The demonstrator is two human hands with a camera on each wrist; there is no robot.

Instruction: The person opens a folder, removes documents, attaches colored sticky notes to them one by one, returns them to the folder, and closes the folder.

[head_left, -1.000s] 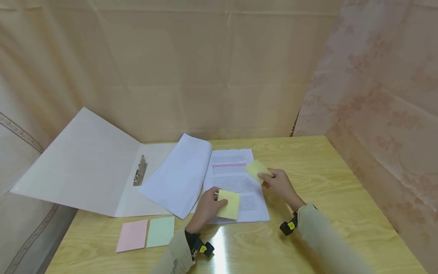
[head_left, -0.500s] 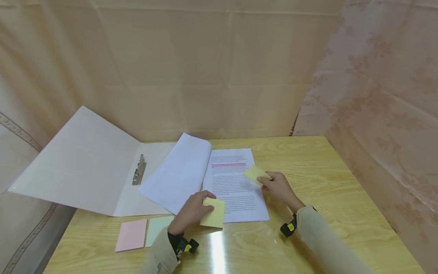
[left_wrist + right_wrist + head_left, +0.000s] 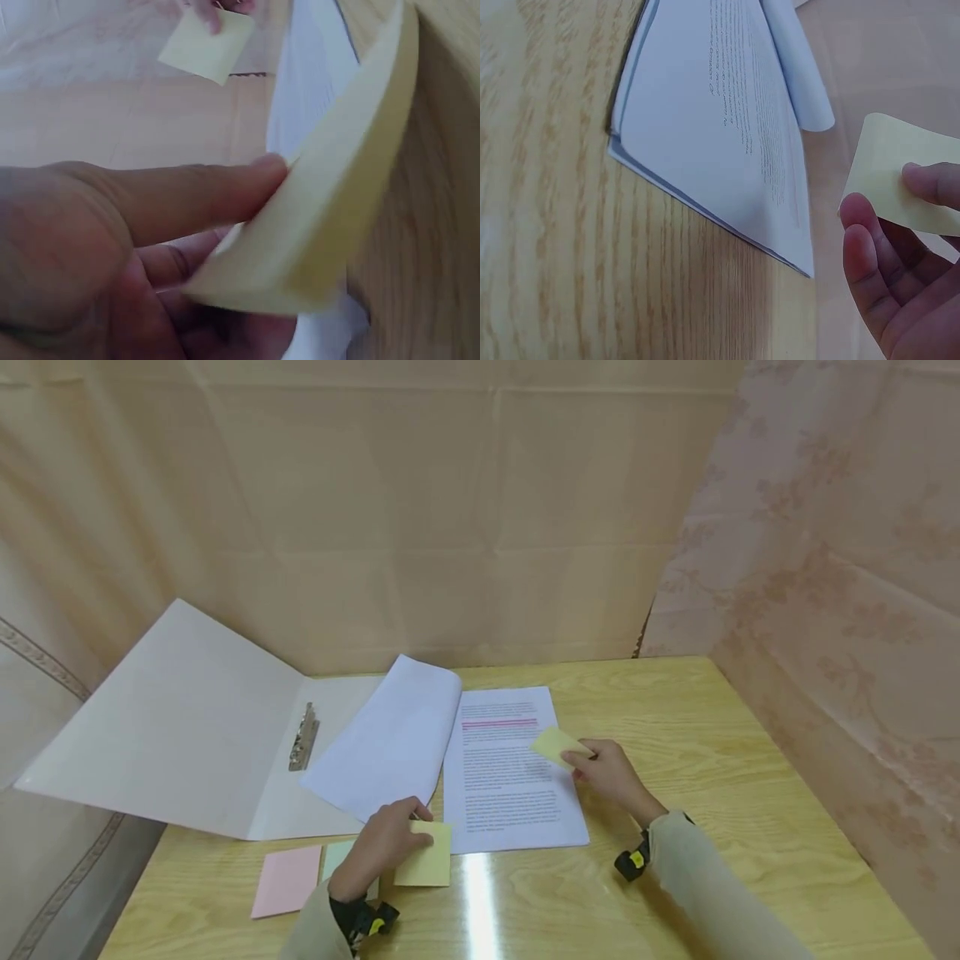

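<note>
My left hand (image 3: 386,843) pinches a yellow sticky note pad (image 3: 322,187) between thumb and fingers, low over the table's front-left part and partly over the green sticky note pad (image 3: 339,853). A single yellow sticky note (image 3: 900,150) is pinched in my right hand (image 3: 611,772), thumb on top, at the right edge of the printed pages (image 3: 502,777). Two pink highlighted lines cross the upper part of that page. The turned-back sheets (image 3: 390,735) curl leftward over the open white folder (image 3: 180,718).
A pink sticky note pad (image 3: 287,881) lies at the table's front left, beside the green one. The folder's metal clip (image 3: 303,739) stands on its spine side. Behind the wooden table (image 3: 675,718) hangs a beige curtain (image 3: 450,510).
My left hand has moved left and toward me with the yellow pad, off the printed page and over toward the green pad. My right hand has shifted only slightly, still holding its note.
</note>
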